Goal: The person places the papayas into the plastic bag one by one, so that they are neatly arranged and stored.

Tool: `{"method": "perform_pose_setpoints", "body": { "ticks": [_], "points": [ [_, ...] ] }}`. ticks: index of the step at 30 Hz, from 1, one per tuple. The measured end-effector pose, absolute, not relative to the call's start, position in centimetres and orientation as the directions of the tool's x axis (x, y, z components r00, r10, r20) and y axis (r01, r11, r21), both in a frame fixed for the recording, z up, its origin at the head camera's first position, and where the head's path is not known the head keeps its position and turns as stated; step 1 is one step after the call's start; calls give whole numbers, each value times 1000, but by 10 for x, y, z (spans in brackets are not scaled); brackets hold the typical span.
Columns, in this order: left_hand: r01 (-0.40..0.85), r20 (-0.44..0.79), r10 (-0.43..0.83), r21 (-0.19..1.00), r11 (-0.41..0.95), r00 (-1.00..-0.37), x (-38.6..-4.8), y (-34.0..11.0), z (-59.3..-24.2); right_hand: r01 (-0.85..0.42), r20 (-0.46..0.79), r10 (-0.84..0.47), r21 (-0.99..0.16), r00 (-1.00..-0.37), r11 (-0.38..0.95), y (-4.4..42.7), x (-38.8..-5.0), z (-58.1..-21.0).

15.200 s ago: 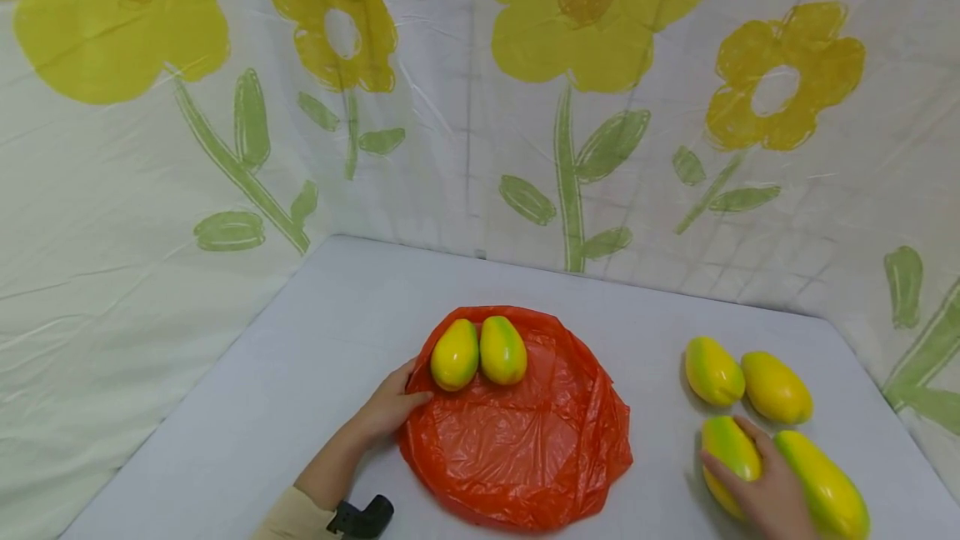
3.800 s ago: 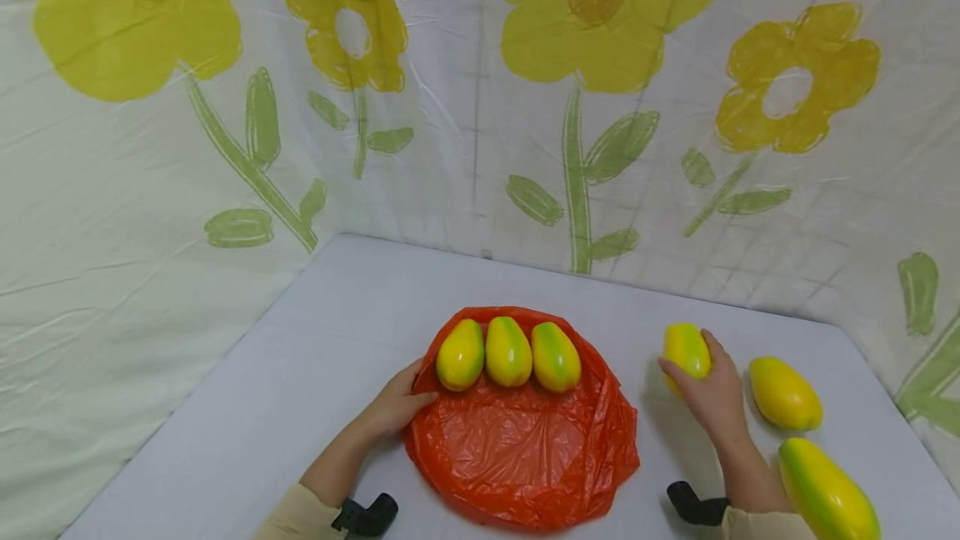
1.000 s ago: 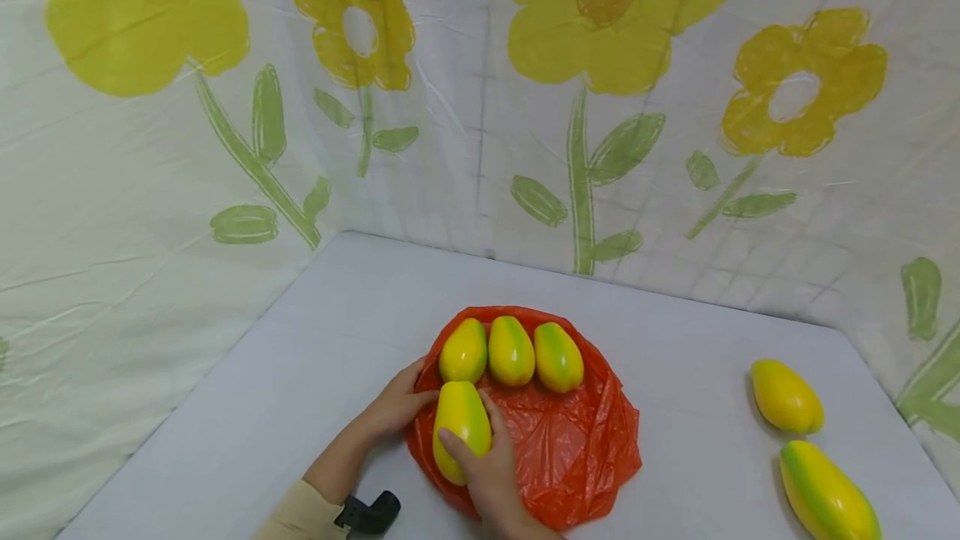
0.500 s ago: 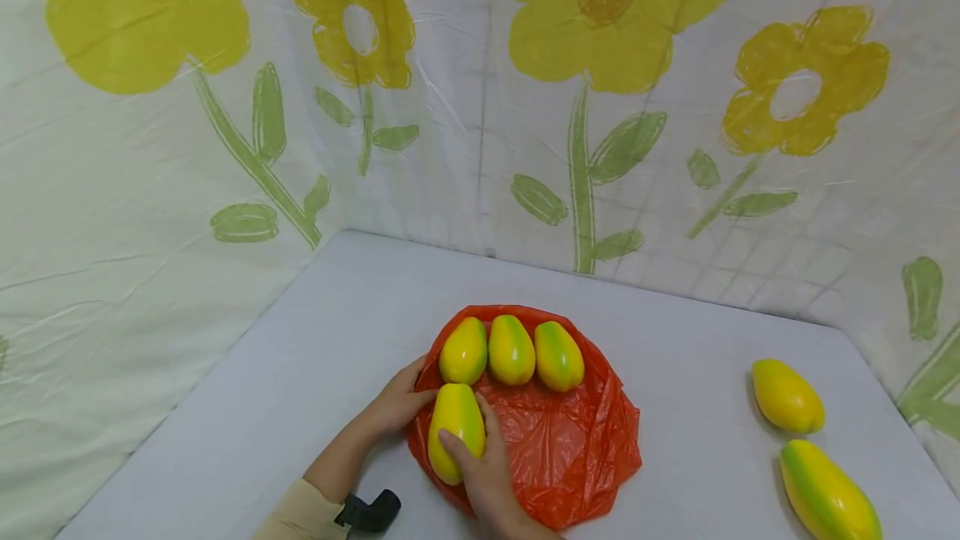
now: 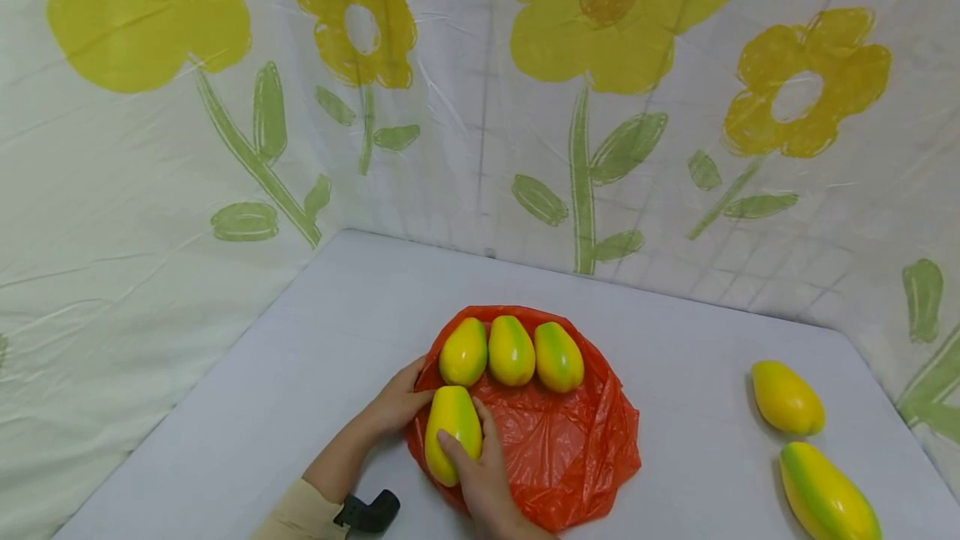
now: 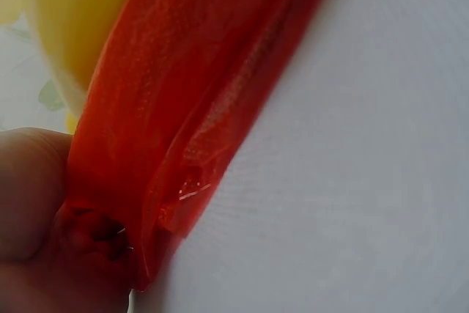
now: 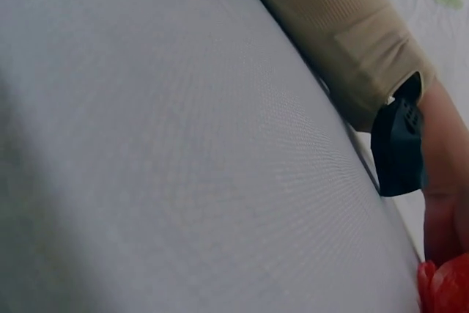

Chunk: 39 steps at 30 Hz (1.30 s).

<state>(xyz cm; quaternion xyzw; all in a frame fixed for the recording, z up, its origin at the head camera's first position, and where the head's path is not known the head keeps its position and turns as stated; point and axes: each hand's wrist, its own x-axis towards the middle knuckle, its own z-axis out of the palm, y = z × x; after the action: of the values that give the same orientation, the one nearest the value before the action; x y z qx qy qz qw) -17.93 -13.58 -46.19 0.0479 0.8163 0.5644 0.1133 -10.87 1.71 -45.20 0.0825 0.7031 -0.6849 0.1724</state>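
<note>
I see the right hand (image 5: 486,473) clamped round a glossy yellow-and-green papaya-shaped fruit (image 5: 454,417), over the left part of a rounded red plastic bag (image 5: 555,448). The fruit's long axis runs near to far, its narrower blunt end pointing at the leftmost of three similar fruits (image 5: 512,351) lined up beyond the grip. Left of that grip, the left hand (image 5: 397,403) pinches the bag's rim.
</note>
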Motion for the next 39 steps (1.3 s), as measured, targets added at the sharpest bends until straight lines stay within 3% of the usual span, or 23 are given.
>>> {"method": "perform_pose_setpoints", "body": {
  "ticks": [24,39],
  "points": [
    [-43,-123,191,927,374,-974,-182,-136,-466,277,-291,-164,-955,-942,107,14,-102,-454],
    [-44,-122,192,929,366,-974,-181,-135,-465,223,-234,-181,-972,-955,79,13,-103,-455]
  ]
}}
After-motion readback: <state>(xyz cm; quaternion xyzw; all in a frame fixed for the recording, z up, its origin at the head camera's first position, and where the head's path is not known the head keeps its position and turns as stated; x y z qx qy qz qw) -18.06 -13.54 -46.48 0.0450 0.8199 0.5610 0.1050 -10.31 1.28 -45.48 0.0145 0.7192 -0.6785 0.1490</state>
